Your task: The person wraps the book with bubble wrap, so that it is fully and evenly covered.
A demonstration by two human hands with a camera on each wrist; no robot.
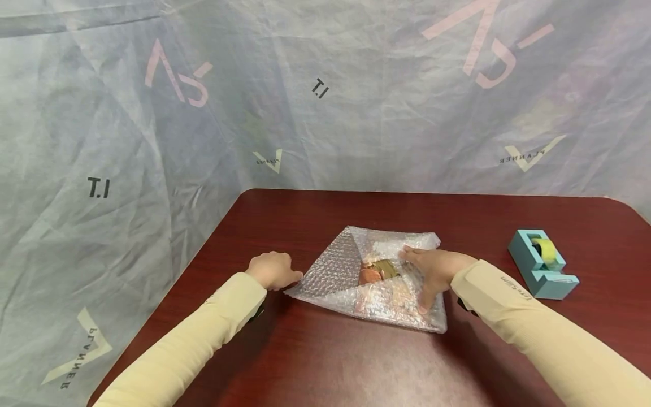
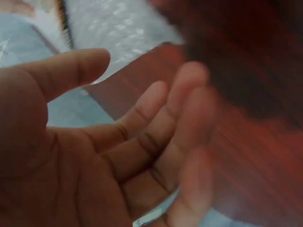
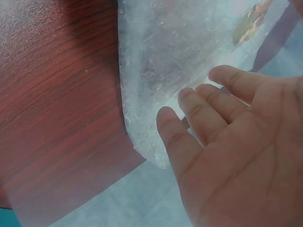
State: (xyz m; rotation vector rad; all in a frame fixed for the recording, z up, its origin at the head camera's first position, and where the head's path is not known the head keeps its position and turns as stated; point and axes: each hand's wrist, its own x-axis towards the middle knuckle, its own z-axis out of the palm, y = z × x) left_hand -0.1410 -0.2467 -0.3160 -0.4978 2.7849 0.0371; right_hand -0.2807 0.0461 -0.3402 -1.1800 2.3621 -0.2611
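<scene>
A sheet of bubble wrap [image 1: 333,265] lies on the table, its sides folded in over an item [image 1: 378,272] with orange-brown and olive-gold patches. Most of that item is hidden under the cloudy plastic. My left hand [image 1: 272,270] is at the sheet's pointed left corner. In the left wrist view its thumb stands apart from loosely bent fingers [image 2: 147,142], with nothing between them. On the right part of the wrap rests my right hand [image 1: 434,272], fingers spread. The right wrist view shows these fingers [image 3: 203,113] extended over the plastic, gripping nothing.
To the right on the dark red table [image 1: 305,209] stands a teal tape dispenser [image 1: 529,265] with a yellow tape roll [image 1: 547,250]. A grey printed sheet [image 1: 381,124] hangs behind the table and along its left side.
</scene>
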